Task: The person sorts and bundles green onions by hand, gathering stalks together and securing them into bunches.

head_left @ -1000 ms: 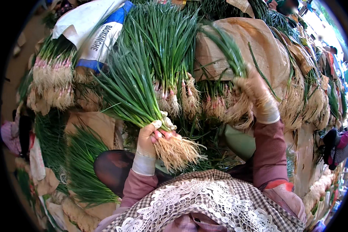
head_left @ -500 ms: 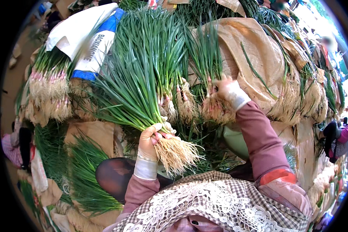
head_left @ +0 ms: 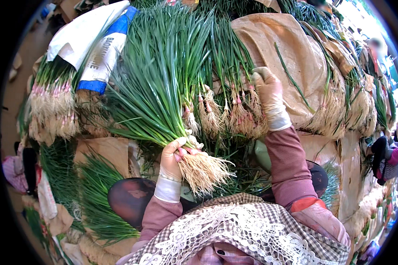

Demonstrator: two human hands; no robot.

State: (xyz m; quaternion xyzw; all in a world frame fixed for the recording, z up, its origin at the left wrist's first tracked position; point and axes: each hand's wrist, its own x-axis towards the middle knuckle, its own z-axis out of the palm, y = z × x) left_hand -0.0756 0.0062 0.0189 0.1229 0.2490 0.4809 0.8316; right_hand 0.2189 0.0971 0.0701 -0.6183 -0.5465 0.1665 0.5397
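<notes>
My gloved left hand is wrapped round the lower stems of a thick bunch of green garlic. Long green leaves fan up and away from it, and its pale roots hang to the right of my fist. Farther off, my gloved right hand has its fingers curled beside the rightmost stems of a row of loose green garlic. Its fingertips meet those stems, but whether they pinch one is hidden. Pinkish bulbs and stringy roots in that row point toward me.
Brown sacking lies right of the row. At the left, a white and blue sack partly covers rooted bunches. Cut greens lie by my left knee. Other people sit at both sides, one at the right.
My right hand has moved slightly right and away from me, uncovering more stems and bulbs in the row. My left hand keeps its hold on the bunch, almost still.
</notes>
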